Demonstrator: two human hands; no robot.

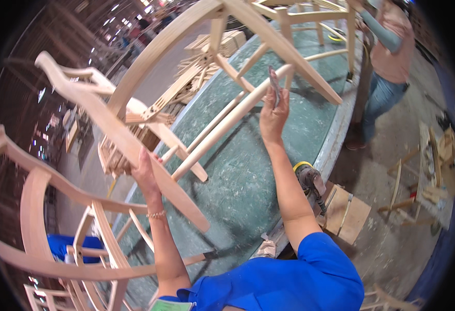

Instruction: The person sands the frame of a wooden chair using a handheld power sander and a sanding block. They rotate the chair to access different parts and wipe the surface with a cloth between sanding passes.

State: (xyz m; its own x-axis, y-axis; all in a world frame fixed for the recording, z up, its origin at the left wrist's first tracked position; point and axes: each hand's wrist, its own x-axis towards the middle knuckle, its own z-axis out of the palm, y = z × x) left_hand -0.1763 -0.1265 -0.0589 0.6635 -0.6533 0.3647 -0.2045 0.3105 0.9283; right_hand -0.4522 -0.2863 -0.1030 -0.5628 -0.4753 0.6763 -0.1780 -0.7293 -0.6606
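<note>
Across a green table, a pale wooden chair lies tipped over at the centre, its legs and rails slanting between the person's two hands.

At four o'clock, beyond the table's edge, is a tan box with a dark strip across its top; its inside cannot be seen.

The left hand, between eight and nine o'clock, is wrapped around a leg of the chair, with fingertips showing on the far side. Its forearm rises from seven o'clock, a bracelet at the wrist.

The right hand, between one and two o'clock, pinches a thin greyish pad against the upper end of a rail. This arm reaches up from a blue sleeve at five o'clock, elbow slightly bent, fingers pointing toward twelve.

A sander with a yellow rim sits at the table's edge, between three and four o'clock. Another chair stands at eight o'clock; a co-worker is at two.
</note>
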